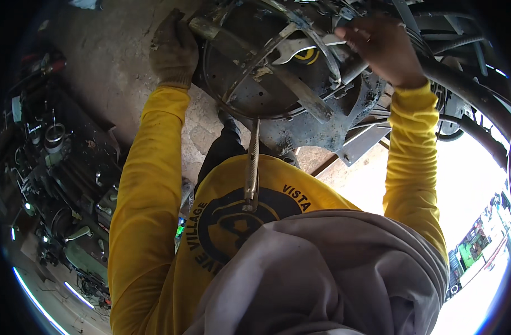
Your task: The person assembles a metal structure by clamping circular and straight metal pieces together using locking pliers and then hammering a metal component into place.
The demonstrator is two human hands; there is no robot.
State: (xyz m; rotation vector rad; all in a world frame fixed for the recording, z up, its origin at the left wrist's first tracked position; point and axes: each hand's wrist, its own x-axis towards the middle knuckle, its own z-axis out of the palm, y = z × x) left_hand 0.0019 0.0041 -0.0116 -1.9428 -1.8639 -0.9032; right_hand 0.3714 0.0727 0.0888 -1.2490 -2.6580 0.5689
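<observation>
My left hand [174, 56], in a dark work glove, lies against the left edge of a round metal plate [233, 70] crossed by welded bars. Its fingers stretch out beside the end of a flat bar [203, 28]; their undersides are hidden. My bare right hand [381, 50] is at the upper right of the assembly, fingers closed on the end of a silver open-ended wrench [300, 47]. The wrench's jaw lies over the plate near a yellow-and-black round piece [306, 56]. A ribbed metal rod [252, 167] sticks out from the plate's near edge toward my yellow shirt.
Curved tubes and a thick dark pipe [473, 100] crowd the right side. On the left, a dark surface [65, 167] carries metal parts and tools. A concrete floor [110, 50] shows beyond my left hand. My shoe [228, 118] stands under the assembly.
</observation>
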